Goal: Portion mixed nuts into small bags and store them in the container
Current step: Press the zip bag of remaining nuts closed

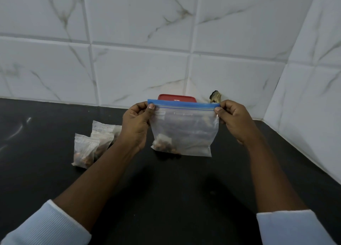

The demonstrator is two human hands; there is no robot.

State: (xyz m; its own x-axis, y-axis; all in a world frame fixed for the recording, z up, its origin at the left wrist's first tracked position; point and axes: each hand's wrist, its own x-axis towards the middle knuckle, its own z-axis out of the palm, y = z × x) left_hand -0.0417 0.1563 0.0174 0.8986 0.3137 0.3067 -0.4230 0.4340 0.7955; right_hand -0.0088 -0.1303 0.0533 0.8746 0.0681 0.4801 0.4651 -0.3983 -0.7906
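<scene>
While both hands hold it up by its top corners, the large zip bag (184,130) hangs over the middle of the black worktop (166,189), towards the back edge. I cannot tell whether its bottom rests on the surface. The left hand (135,126) pinches the left end of the blue seal strip (184,104) between thumb and curled fingers, and the right hand (234,119) pinches the right end the same way, so the strip is stretched straight between them.

The bag is thin, clear, limp film. What mixed nuts (164,146) remain sit heaped in its lower left corner, so it should be light but lopsided, sagging to that side. The film is likely slick and would crumple if grabbed mid-panel. The stiffer seal strip looks like the surest place to hold.

At least 3 small filled bags (86,148) lie together on the worktop just left of the left forearm. A red lid (177,98), presumably the container's, shows behind the bag near the tiled wall (138,69).

A small white mark on the lid and faint print on the bags are too small to read.
</scene>
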